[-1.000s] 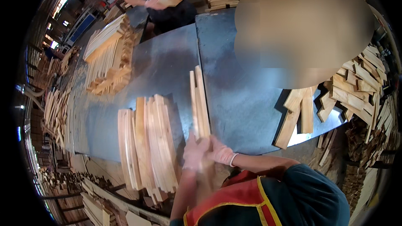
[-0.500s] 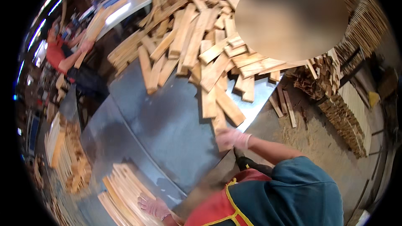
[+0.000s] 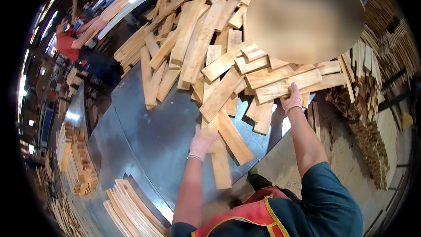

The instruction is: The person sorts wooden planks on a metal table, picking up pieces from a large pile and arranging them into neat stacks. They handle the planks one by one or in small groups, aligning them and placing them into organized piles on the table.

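Note:
My left hand (image 3: 203, 142), in a pale pink glove, grips the left edge of a light wooden board (image 3: 220, 169) whose near end points toward me over the metal tabletop. My right hand (image 3: 292, 100), gloved alike, is closed on the near edge of another flat board (image 3: 302, 82), its thumb on top and its other fingers hidden below. That board lies across others on the right side of a loose heap of boards (image 3: 189, 39). Beside my left hand's board, one more board (image 3: 234, 138) slants down to the right.
A neat stack of boards (image 3: 131, 204) stands at the near left of the metal table (image 3: 149, 127). Further left is another stack (image 3: 78, 162). A co-worker (image 3: 70, 46) handles boards at the far left. Stacked wood (image 3: 370, 149) stands on the floor at right. A blurred oval hides the upper right.
My left hand has left the near-left stack and moved up and right to a board. My right hand has gone from a board end at the table's edge to a board farther right.

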`<state>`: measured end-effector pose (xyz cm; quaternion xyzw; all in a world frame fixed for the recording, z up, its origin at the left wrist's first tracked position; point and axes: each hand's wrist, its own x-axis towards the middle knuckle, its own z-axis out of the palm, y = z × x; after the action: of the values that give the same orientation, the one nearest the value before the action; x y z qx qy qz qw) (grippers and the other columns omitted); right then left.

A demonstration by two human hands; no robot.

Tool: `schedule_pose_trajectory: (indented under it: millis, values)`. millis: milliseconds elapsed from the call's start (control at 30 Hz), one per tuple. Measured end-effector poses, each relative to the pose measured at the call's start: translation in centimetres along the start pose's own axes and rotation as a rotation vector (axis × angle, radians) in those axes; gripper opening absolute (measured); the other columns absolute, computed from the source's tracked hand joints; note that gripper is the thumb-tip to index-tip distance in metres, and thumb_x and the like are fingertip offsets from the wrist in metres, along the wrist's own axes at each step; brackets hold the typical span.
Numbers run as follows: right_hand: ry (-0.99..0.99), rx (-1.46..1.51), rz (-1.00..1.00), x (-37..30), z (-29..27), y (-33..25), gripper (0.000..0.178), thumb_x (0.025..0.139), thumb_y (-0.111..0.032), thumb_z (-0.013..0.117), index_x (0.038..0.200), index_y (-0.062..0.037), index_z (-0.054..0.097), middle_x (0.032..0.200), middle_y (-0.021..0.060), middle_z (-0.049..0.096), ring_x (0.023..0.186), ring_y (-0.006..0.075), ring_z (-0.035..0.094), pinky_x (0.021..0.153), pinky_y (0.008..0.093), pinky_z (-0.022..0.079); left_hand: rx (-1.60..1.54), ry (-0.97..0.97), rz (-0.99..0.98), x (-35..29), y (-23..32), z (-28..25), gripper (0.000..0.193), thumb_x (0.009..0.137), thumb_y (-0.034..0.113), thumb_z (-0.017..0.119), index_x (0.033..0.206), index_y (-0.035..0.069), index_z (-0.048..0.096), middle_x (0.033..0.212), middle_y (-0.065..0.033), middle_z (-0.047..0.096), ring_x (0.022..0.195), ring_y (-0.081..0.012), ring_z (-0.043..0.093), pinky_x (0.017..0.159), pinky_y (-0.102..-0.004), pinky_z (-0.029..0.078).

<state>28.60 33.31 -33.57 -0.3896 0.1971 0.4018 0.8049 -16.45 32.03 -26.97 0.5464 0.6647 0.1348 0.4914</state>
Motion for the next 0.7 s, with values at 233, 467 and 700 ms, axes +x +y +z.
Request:
schedule_pose_trajectory:
  millis: [233, 467, 700]
  values:
    - [-0.231, -0.102, 0.153, -11.3, 0.2, 0.9, 0.037, 0.096, -0.015, 0.074, 0.130, -0.0071, 0.063, 0.126, 0.0083, 0.069, 0.110, 0.0245, 0.069, 0.094, 0.0399, 0.060, -0.603, -0.224, -0.141, -8.2, -4.3, -4.1, 0.042, 0.088, 0.018, 0.080, 0.124, -0.002, 0.069, 0.111, -0.0110, 0.075, 0.101, -0.0191, 0.071, 0.087, -0.0354, 0.057]
    - [-0.555, -0.682, 0.249, -27.7, -6.8, 11.4, 0.050, 0.086, -0.007, 0.079, 0.131, -0.0042, 0.056, 0.117, 0.0084, 0.069, 0.106, 0.0242, 0.069, 0.092, 0.0407, 0.059, -0.047, 0.068, -0.153, -19.5, -18.8, -9.8, 0.031, 0.084, 0.018, 0.083, 0.105, -0.001, 0.070, 0.105, -0.0067, 0.073, 0.093, -0.0175, 0.068, 0.083, -0.0332, 0.055]
    - [-0.703, -1.008, 0.473, -42.1, -10.1, 21.5, 0.053, 0.082, -0.001, 0.077, 0.131, -0.0065, 0.057, 0.103, 0.0089, 0.070, 0.086, 0.0204, 0.070, 0.075, 0.0363, 0.060, -0.679, 0.494, -0.088, -29.5, -25.9, -13.2, 0.048, 0.085, 0.010, 0.081, 0.126, -0.008, 0.062, 0.119, -0.0152, 0.071, 0.109, -0.0228, 0.066, 0.095, -0.0341, 0.052]
